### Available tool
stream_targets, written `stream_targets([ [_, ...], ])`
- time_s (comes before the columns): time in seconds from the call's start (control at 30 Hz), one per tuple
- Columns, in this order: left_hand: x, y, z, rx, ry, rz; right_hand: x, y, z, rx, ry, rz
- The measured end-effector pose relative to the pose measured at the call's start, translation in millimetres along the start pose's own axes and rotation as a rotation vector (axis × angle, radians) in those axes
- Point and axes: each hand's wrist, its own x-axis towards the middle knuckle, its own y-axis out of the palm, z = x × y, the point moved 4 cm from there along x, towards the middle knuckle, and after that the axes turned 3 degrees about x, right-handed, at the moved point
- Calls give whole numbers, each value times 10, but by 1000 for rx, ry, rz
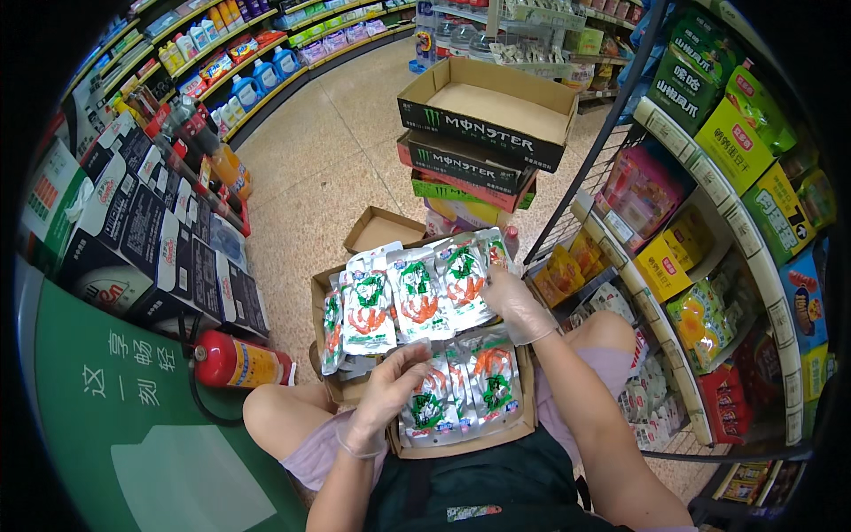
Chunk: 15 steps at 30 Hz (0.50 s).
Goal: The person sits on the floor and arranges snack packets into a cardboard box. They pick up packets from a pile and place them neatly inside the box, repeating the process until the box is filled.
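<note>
An open cardboard box (316, 292) rests in front of me between my knees. Silver foil snack pouches (419, 292) with green and orange-red print lie in a row across its far part. More silver pouches (493, 382), turned the opposite way, fill its near part. My right hand (517, 306), in a clear disposable glove, is at the right end of the far row; its fingertips touch a pouch there and are partly hidden. My left hand (392, 386), also gloved, is over the near pouches at the left, thumb and fingers apart, with nothing visible between them.
Stacked Monster cardboard trays (488, 143) stand ahead, beside a small shallow carton (385, 229). A red fire extinguisher (233, 359) and drink cartons (126, 219) are at my left. A snack rack (691, 259) with wire sides rises close on the right.
</note>
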Motion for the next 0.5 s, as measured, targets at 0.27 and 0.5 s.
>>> stream_targets([
  [0.27, -83, 30, 113, 474, 208, -222, -534, -263, 332, -163, -172, -275],
  [0.5, -463, 129, 55, 666, 216, -289, -1406, 174, 405, 403, -192, 250],
])
